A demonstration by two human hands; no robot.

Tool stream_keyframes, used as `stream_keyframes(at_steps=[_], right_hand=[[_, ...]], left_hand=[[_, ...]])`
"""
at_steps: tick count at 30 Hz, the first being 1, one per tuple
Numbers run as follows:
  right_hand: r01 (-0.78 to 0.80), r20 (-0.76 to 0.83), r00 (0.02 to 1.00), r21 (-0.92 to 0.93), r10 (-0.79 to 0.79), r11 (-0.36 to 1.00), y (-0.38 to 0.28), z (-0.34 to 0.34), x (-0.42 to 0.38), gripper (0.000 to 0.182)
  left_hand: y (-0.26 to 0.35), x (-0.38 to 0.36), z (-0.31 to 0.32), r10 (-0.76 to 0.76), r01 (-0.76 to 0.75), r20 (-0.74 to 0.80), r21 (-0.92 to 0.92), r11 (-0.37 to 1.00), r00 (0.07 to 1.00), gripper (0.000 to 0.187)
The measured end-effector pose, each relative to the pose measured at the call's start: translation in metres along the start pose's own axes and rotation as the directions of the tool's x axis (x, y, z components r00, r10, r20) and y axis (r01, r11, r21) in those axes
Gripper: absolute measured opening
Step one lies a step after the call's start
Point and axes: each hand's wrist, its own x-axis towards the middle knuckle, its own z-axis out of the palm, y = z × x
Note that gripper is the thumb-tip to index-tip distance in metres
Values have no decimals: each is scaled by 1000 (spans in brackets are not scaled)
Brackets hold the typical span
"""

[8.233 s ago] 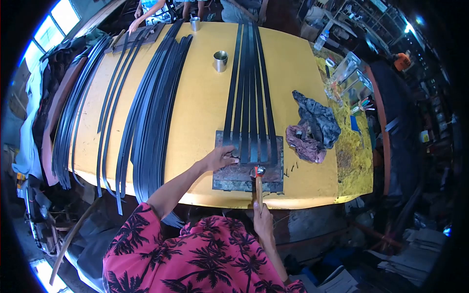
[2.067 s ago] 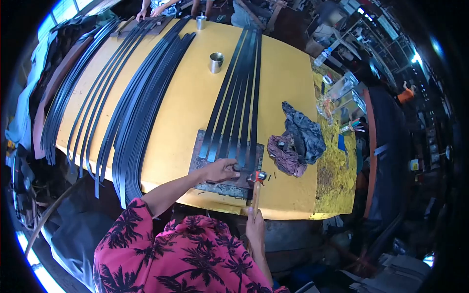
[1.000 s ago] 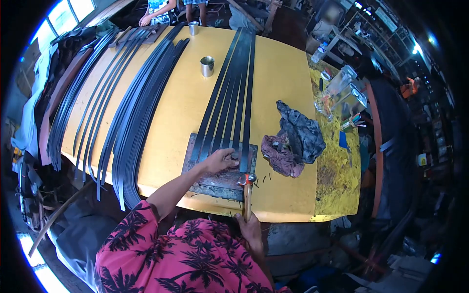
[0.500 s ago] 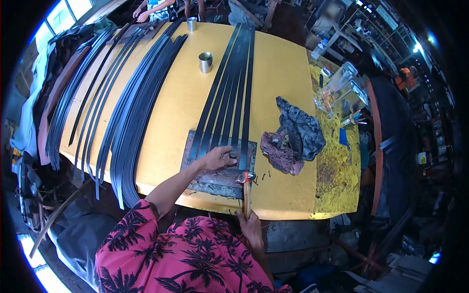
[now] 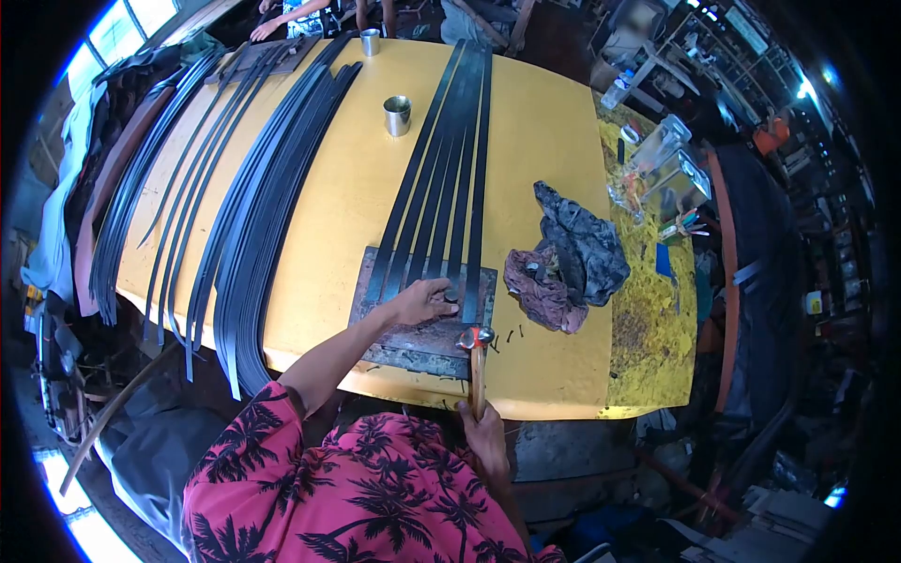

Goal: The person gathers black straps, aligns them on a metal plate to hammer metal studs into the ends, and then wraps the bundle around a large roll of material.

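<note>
On a dark flat block at the table's near edge lie the ends of several black strips, fanned out toward me. My left hand rests over the strip ends on the block, its fingers curled round something small and dark that I cannot make out. My right hand is wrapped round the wooden handle of a hammer. The hammer's metal head, with red on it, is over the block's right edge, just right of and below my left hand.
The yellow table carries two metal cups, crumpled cloths and a thick bundle of black strips at left. Clear containers stand at the right. Another person's hand is at the far left edge.
The view has shifted slightly. My hands and the hammer keep nearly the same places over the block. At the far left, the other person's hand has moved left with a strip there.
</note>
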Motion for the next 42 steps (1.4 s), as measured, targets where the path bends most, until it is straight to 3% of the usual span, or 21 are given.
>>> stream_keyframes(at_steps=[8, 14, 15, 16, 18, 21, 22, 23, 24, 25, 26, 29, 30, 32, 33, 34, 36, 37, 38, 40, 42], right_hand=[[-25, -37, 999, -31, 24, 999, -14, -1, -10, 56], [245, -209, 949, 10, -238, 969, -85, -39, -25, 49], [283, -233, 940, 127, -249, 951, -103, -54, -34, 48], [318, -255, 933, 245, -256, 916, -121, -69, -42, 47], [647, -435, 736, 228, -518, 728, -162, -97, -55, 48], [835, -667, 548, 401, -506, 376, -205, -98, -69, 56], [831, -660, 555, 403, -507, 384, -180, -86, -63, 56], [829, -564, 482, 46, -671, 557, -131, -66, -45, 56], [736, -405, 448, -338, -797, 586, -98, -51, -25, 56], [475, -294, 810, -177, -507, 862, -91, -27, -18, 52], [90, -117, 988, -79, -99, 993, -86, -7, -17, 49], [189, -241, 951, -47, -195, 981, -55, 3, -23, 46], [171, -202, 960, -137, -196, 976, -41, -5, -27, 45], [108, -252, 960, -77, -124, 991, -44, -14, -30, 46], [104, -265, 957, -69, -119, 992, -36, -16, -24, 46], [70, -277, 958, -43, -79, 997, -17, -19, -23, 48], [52, -299, 953, -5, -51, 999, 5, -20, -11, 49], [30, -308, 951, 3, -28, 1000, 14, -21, -7, 50], [9, -317, 948, 9, -6, 1000, 18, -24, -5, 51], [-31, -298, 954, 6, 31, 1000, 28, -27, -2, 53], [-118, -277, 955, -26, 106, 993, 42, -26, 2, 54]], left_hand=[[-6, -8, 9, 104, -101, -30, 80, 992, 994, 38], [-4, -17, 12, 141, -134, -69, 91, 987, 988, 36], [-1, -20, 12, 161, -154, -67, 100, 983, 985, 36], [0, -22, 11, 179, -171, -63, 110, 979, 982, 36], [-4, -25, 15, 178, -167, -87, 124, 978, 980, 37], [-8, -24, 15, 151, -136, -84, 161, 978, 985, 36], [-6, -26, 15, 149, -140, -64, 137, 981, 987, 39], [-5, -25, 13, 153, -146, -49, 117, 982, 987, 41], [-6, -22, 10, 151, -144, -57, 114, 983, 987, 41], [-10, -22, 11, 131, -121, -54, 164, 979, 990, 41], [-14, -23, 15, 112, -99, -46, 213, 972, 993, 41], [-19, -25, 19, 171, -159, -67, 157, 975, 983, 42], [-17, -36, 34, 157, -152, -33, 134, 979, 987, 42], [-5, -28, 21, 192, -192, -24, 15, 981, 981, 40], [1, -33, 20, -4, 78, 224, -326, 942, 975, 40], [4, -40, 34, -9, 91, 240, -329, 940, 971, 40], [11, -40, 42, 120, 44, 206, -650, 759, 971, 34], [8, -32, 38, -2, 80, 216, -350, 933, 976, 27], [-3, -22, 45, 1, 75, 217, -343, 936, 976, 27], [-9, -4, 55, 77, -76, -15, -401, 913, 997, 33], [-5, 7, 48, 55, -62, -30, -362, 930, 998, 35]])
